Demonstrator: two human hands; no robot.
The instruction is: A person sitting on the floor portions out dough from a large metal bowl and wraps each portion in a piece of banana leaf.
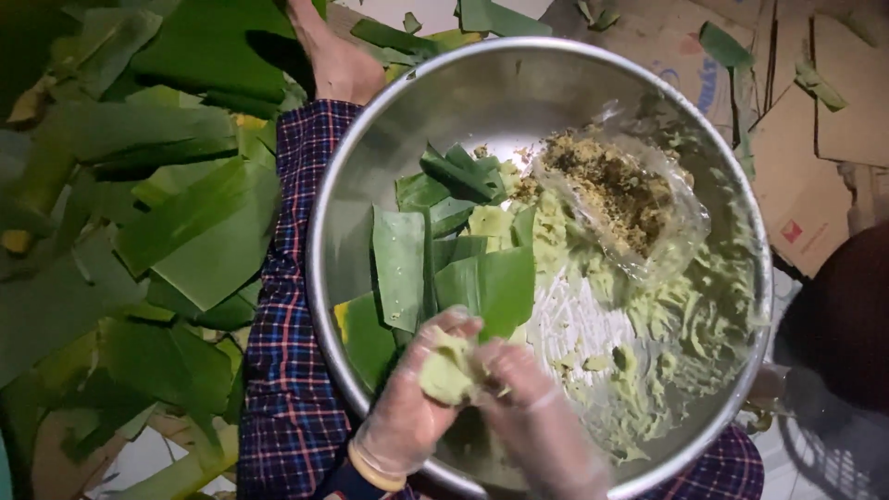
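My left hand [407, 398] and my right hand [537, 417], both in thin clear plastic gloves, are closed around a lump of pale green dough [444, 375] over the near side of a large steel bowl [324, 222]. Inside the bowl lie cut banana leaf pieces [435, 250], smears of green dough [685, 324] and a clear plastic bag of crumbly brownish filling [620, 190].
The bowl rests on my lap, on plaid trousers [287, 352]; my bare foot [333, 56] points away. A pile of banana leaves [139, 204] covers the floor at left. Flattened cardboard [815, 111] lies at right, next to a dark round object [843, 315].
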